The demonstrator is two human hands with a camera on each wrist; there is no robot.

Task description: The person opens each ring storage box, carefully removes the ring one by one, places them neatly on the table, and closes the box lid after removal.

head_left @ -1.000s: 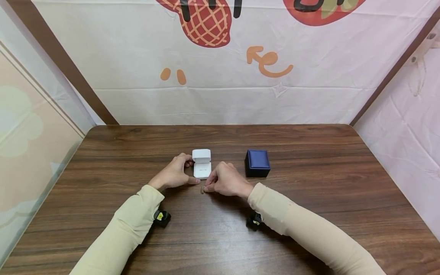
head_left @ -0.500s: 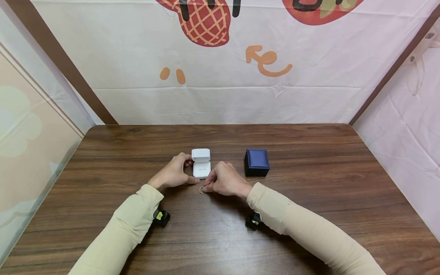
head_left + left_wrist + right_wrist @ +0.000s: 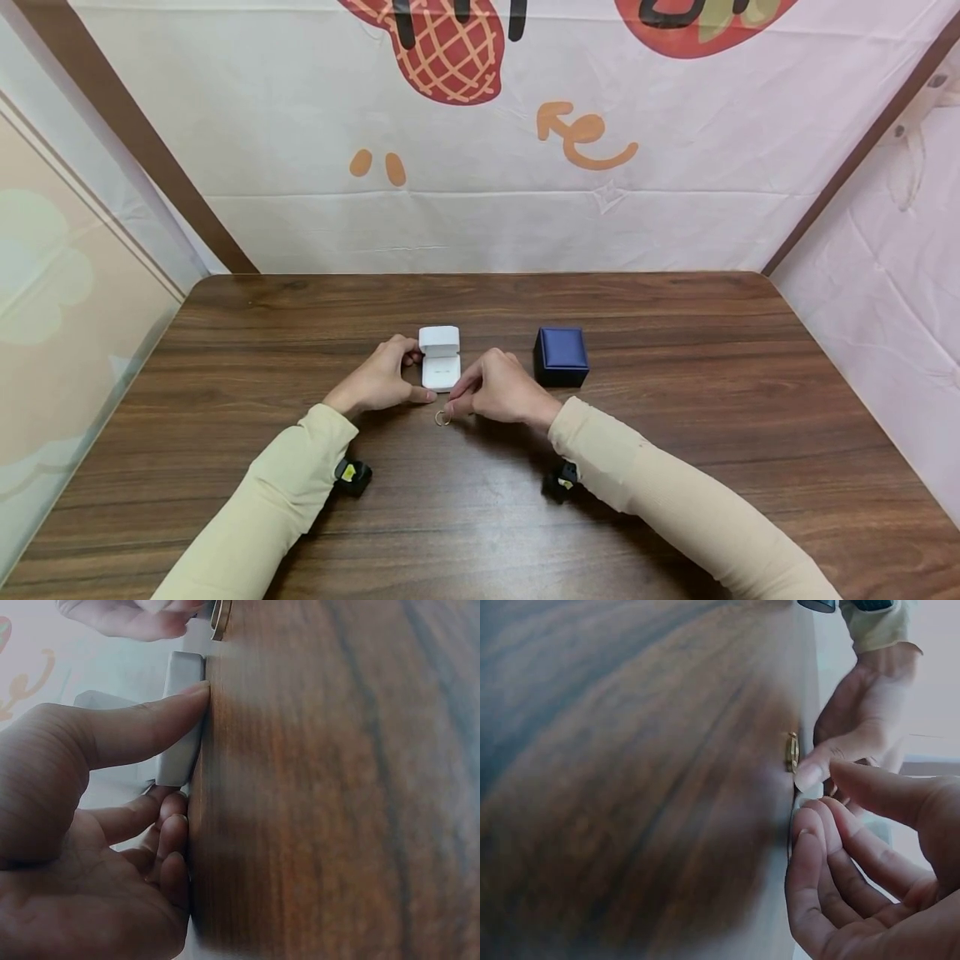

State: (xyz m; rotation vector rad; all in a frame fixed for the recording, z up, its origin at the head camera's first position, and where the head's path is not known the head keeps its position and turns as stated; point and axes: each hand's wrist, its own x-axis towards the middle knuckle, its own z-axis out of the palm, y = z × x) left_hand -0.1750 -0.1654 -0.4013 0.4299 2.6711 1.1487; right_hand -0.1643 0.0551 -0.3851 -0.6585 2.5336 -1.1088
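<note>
A small white ring box (image 3: 441, 372) stands with its lid up on the table. My left hand (image 3: 381, 375) steadies it, thumb (image 3: 154, 727) along the front of the base and fingers curled at its left side. Just in front of the box, a thin gold ring (image 3: 442, 418) lies on the wood, its round outline showing. Close over it is my right hand (image 3: 498, 387), fingers bent. In the right wrist view a gap shows between its thumb and index finger, and the ring (image 3: 793, 752) sits apart from those fingertips.
A dark blue box (image 3: 564, 357) with its lid down stands to the right of the white one. The brown wooden table (image 3: 465, 517) reaches back to a printed cloth wall (image 3: 480, 225). Black wrist cameras (image 3: 352, 477) hang below both sleeves.
The ring has turned from nearly edge-on to a round outline. My right hand has shifted slightly, its index finger and thumb now farther apart. The left hand and both boxes stay put.
</note>
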